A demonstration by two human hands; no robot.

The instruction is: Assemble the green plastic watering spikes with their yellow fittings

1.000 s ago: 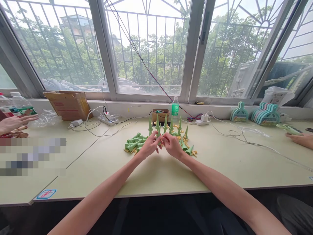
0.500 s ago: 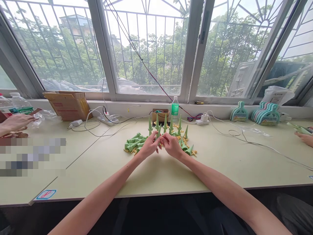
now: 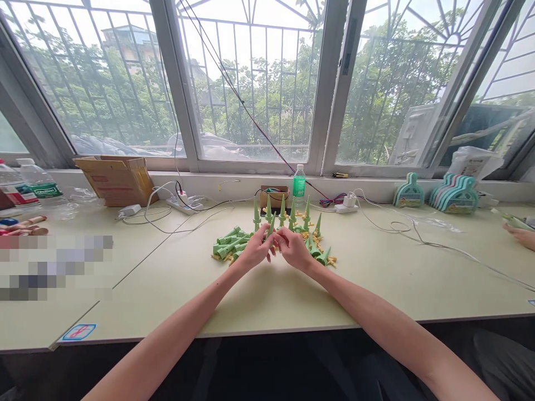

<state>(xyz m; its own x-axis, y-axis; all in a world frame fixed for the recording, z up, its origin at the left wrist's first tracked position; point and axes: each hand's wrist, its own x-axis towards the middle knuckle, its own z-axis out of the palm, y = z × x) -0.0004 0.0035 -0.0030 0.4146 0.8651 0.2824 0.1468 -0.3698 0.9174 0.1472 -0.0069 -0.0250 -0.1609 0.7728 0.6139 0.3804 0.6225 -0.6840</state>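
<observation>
Gone since the earlier frame: a co-worker's hand at far left; the person's own hands have hardly shifted. Green spike (image 3: 272, 227) is held tip-up just above the surface (image 3: 376, 278) — left hand (image 3: 256, 250) in a closed grip on it, right hand (image 3: 296, 250) pinched at its base, on what I cannot tell. Probably a fitting step; next calls for a straight, aligned push. Loose spikes (image 3: 228, 244) lie left, upright spikes (image 3: 283, 211) behind.

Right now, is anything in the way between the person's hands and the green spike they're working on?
Nothing visible. The left hand grips the green spike, and the right hand meets it fingertip to fingertip. The upright spikes stand behind, the lying pile to the left, both clear of the grip.
</observation>
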